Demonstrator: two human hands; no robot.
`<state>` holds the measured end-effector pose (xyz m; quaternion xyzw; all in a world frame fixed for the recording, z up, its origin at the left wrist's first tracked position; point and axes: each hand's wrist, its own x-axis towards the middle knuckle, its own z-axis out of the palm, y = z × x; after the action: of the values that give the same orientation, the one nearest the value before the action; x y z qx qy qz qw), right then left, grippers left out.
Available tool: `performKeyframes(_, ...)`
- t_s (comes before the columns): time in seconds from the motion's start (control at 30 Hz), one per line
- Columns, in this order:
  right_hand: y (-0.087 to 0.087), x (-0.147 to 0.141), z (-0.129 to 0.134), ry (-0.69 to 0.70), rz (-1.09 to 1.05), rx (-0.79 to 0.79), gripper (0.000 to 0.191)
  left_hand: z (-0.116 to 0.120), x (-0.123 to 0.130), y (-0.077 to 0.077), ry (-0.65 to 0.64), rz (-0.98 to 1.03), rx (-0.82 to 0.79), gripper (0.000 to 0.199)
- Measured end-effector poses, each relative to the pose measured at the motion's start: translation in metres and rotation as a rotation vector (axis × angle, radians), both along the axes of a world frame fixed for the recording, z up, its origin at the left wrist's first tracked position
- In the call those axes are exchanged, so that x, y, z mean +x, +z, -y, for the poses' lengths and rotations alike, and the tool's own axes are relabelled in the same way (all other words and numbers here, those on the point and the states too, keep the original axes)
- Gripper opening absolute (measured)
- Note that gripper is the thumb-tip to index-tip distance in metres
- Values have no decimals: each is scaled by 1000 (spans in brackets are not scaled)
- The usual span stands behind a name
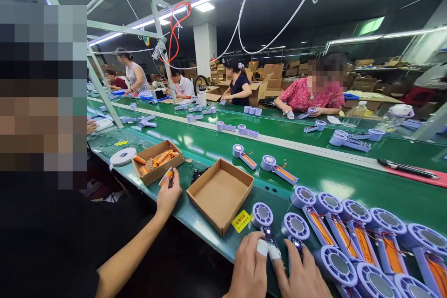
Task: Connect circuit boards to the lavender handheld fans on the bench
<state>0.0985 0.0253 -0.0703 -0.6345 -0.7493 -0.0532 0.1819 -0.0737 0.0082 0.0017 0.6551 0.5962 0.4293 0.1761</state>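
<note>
At the bottom centre, my left hand [249, 263] has its fingers bent over the handle of a purple fan [262, 215], whose dark circuit board shows beside a white-wrapped fingertip. Just to the right, my right hand [302, 270] is on the handle of a second purple fan [295, 226], with one white-wrapped finger reaching towards the first fan. Both fan heads point away from me. Rows of fans with orange batteries [363, 242] and red wires lie right of my hands. My palms and the lower handles are hidden.
An empty cardboard tray [220, 195] and a yellow label [241, 221] lie left of my hands. A neighbour's hand [169, 191] holds an orange battery by a battery box [159, 160]. Beyond runs a green conveyor [209, 142] with more fans; several people sit across it.
</note>
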Motion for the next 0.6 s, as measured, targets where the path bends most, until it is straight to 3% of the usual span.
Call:
performKeyframes(0.1,17,-17,-9,-74,62,-15,57,-26,-73,29,150,-40,103,29)
performKeyframes(0.2,20,-31,-12,-133,143,54,52,-54,-153,49,261,-26,166,30)
performKeyframes(0.3,13,-33,-15,-121,207,121,42,-65,-190,54,318,-22,217,35)
performKeyframes(0.37,8,-28,-18,-98,210,133,37,-61,-185,52,326,-25,237,33)
performKeyframes(0.43,8,-20,-20,-58,133,120,38,-54,-162,46,315,-27,248,31)
performKeyframes(0.6,35,2,-24,93,-375,-118,46,-43,-55,3,196,-78,307,27)
